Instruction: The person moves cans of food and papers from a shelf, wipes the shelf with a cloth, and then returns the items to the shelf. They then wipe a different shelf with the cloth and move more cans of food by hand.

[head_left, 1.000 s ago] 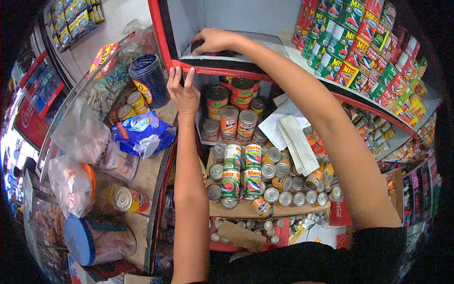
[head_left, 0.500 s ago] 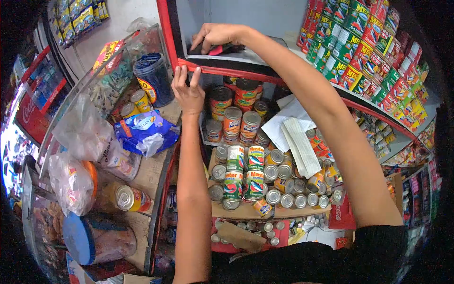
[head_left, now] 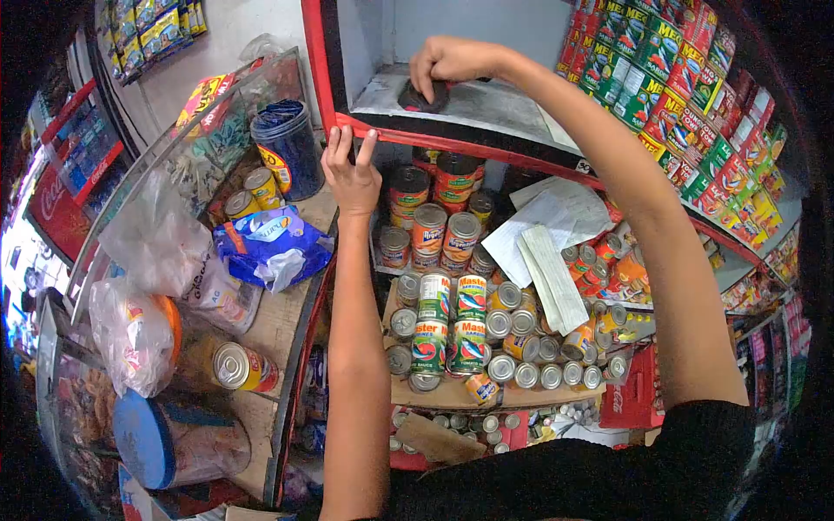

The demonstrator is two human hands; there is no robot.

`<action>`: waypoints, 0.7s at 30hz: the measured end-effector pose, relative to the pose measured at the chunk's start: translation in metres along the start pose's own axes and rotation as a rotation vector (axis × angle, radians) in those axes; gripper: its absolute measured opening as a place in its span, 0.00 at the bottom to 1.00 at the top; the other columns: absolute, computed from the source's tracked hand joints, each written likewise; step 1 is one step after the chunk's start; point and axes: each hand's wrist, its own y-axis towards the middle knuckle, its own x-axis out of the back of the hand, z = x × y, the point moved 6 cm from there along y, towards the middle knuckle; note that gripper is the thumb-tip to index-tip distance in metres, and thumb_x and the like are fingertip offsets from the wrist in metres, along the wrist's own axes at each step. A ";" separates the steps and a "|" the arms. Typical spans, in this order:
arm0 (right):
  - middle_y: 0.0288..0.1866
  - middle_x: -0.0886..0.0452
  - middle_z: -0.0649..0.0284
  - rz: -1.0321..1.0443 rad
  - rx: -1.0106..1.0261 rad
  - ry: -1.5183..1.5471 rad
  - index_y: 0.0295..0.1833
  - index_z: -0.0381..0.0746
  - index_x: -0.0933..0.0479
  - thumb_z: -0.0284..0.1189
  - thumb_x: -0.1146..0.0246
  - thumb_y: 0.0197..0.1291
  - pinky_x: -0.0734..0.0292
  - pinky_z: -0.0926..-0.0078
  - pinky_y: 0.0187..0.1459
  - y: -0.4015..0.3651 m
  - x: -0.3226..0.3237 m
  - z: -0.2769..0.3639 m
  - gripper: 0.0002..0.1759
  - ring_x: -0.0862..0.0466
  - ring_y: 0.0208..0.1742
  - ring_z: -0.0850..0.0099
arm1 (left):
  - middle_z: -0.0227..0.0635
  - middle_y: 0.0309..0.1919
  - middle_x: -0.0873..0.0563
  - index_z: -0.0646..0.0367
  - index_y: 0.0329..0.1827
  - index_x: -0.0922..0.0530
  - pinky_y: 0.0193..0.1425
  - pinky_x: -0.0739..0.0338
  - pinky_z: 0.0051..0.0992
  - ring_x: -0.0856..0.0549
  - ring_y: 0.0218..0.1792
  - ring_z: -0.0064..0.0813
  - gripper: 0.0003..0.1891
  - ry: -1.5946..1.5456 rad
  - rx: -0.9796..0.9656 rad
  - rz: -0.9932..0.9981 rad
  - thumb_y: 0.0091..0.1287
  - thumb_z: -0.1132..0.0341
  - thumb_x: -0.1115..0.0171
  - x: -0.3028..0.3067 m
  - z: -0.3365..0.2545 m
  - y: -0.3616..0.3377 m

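Observation:
My right hand (head_left: 453, 62) is inside the upper shelf (head_left: 497, 106), its bent fingers pressing down on a bunched dark rag (head_left: 415, 99) with a bit of pink showing. The shelf's surface looks grey and dusty. My left hand (head_left: 352, 176) is raised at the shelf's front left corner, fingers apart and fingertips against the red edge (head_left: 382, 127); nothing is held in it. Below the red edge, food cans (head_left: 428, 233) stand stacked. Several sardine cans (head_left: 470, 346) are piled lower down, with folded papers (head_left: 552, 280) leaning to their right.
At upper right stand stacked sardine cans (head_left: 638, 85). The wooden counter (head_left: 276, 343) on the left holds a blue wipes pack (head_left: 271, 243), a dark blue-filled jar (head_left: 287, 152), plastic bags (head_left: 156, 230), a lying can (head_left: 245, 366) and a blue-lidded container (head_left: 143, 438).
My right hand has moved right and deeper into the shelf with the rag, exposing more of the shelf's left part. My left hand stays at the red edge. The view has shifted slightly.

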 end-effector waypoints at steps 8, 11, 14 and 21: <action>0.43 0.18 0.54 -0.150 0.066 -0.228 0.45 0.31 0.22 0.18 0.49 0.44 0.28 0.71 0.51 -0.020 -0.029 0.017 0.19 0.21 0.45 0.66 | 0.36 0.59 0.33 0.40 0.59 0.32 0.58 0.32 0.41 0.33 0.63 0.41 0.33 0.017 0.017 -0.034 0.49 0.82 0.40 0.000 -0.001 0.000; 0.37 0.18 0.58 0.098 -0.082 -0.109 0.42 0.31 0.21 0.17 0.50 0.43 0.27 0.72 0.48 -0.041 -0.003 -0.004 0.18 0.21 0.41 0.69 | 0.36 0.59 0.34 0.40 0.59 0.33 0.58 0.32 0.41 0.33 0.63 0.42 0.34 0.010 0.014 -0.045 0.49 0.82 0.41 0.000 -0.001 0.000; 0.35 0.16 0.59 -0.413 -0.307 -0.083 0.44 0.35 0.20 0.18 0.51 0.42 0.25 0.71 0.43 -0.065 0.038 -0.013 0.22 0.19 0.36 0.69 | 0.37 0.58 0.34 0.40 0.60 0.33 0.58 0.33 0.41 0.33 0.63 0.43 0.34 0.030 0.023 -0.024 0.49 0.82 0.41 0.000 -0.002 0.000; 0.54 0.24 0.59 -0.042 -0.365 0.213 0.55 0.36 0.25 0.22 0.50 0.51 0.31 0.77 0.57 -0.090 -0.024 0.008 0.23 0.27 0.55 0.73 | 0.37 0.58 0.35 0.41 0.60 0.34 0.58 0.33 0.42 0.33 0.63 0.44 0.35 0.033 0.018 -0.032 0.49 0.82 0.41 -0.001 -0.001 -0.001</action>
